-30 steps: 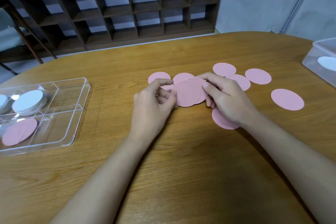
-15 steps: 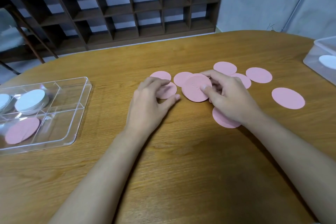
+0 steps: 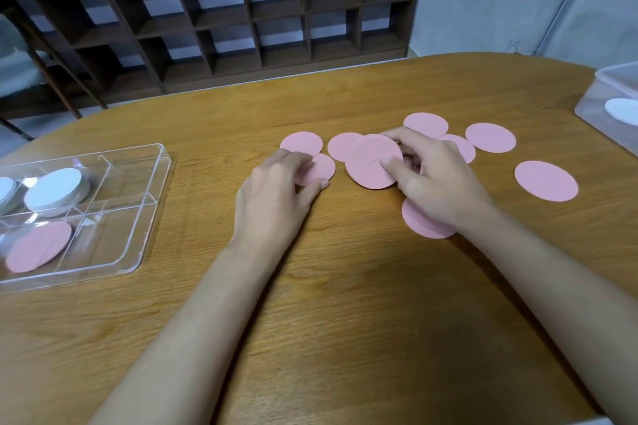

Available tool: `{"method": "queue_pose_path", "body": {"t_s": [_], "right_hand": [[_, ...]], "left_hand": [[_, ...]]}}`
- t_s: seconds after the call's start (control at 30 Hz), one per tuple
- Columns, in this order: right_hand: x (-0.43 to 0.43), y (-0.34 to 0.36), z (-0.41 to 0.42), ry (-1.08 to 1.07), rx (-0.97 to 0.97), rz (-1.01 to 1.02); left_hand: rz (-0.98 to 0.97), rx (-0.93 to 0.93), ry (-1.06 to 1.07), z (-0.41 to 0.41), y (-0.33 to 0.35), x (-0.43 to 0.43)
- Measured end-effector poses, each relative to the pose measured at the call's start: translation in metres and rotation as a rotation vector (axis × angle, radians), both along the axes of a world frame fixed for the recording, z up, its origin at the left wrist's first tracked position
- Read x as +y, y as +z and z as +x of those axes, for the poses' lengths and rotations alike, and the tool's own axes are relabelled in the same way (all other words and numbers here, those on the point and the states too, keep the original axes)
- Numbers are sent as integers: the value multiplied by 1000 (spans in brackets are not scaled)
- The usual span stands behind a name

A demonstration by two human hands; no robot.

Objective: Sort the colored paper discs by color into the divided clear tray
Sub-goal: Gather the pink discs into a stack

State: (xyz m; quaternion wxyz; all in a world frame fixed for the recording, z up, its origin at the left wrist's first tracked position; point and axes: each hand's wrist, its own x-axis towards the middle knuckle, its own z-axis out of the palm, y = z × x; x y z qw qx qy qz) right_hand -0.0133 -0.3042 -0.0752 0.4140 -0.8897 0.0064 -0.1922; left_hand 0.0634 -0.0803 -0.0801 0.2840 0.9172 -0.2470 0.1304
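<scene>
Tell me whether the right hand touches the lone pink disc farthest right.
Apart. The head view shows bare table between the right hand and the lone pink disc; that hand pinches another pink disc instead.
</scene>
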Motion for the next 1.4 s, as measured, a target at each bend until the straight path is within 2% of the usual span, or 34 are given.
{"method": "queue_pose_path", "body": {"t_s": [0.4, 0.53, 0.73, 0.87, 0.97, 1.07, 1.2, 1.33, 1.4], "right_hand": [[-1, 1, 0, -43, 10, 20], [-1, 2, -1, -48, 12, 27], [1, 3, -2, -47, 13, 49], [2, 5, -2, -60, 29, 82], [4, 6, -2, -38, 60, 165], [8, 5, -1, 6, 98, 183], [15, 6, -4, 65, 93, 131], [18, 5, -6, 87, 61, -30], [18, 4, -6, 71, 55, -47]], "left_hand": [[-9, -194, -75, -8, 8, 1], [-137, -195, -89, -9, 11, 0], [-440, 39, -36, -16, 21, -4], [-673, 320, -88, -13, 22, -6], [-749, 467, -116, -11, 19, -9], [-727, 506, -108, -12, 15, -12], [-635, 439, -79, -13, 10, -13], [-517, 286, -112, -16, 9, -9], [-423, 155, -122, -15, 7, -7]]}}
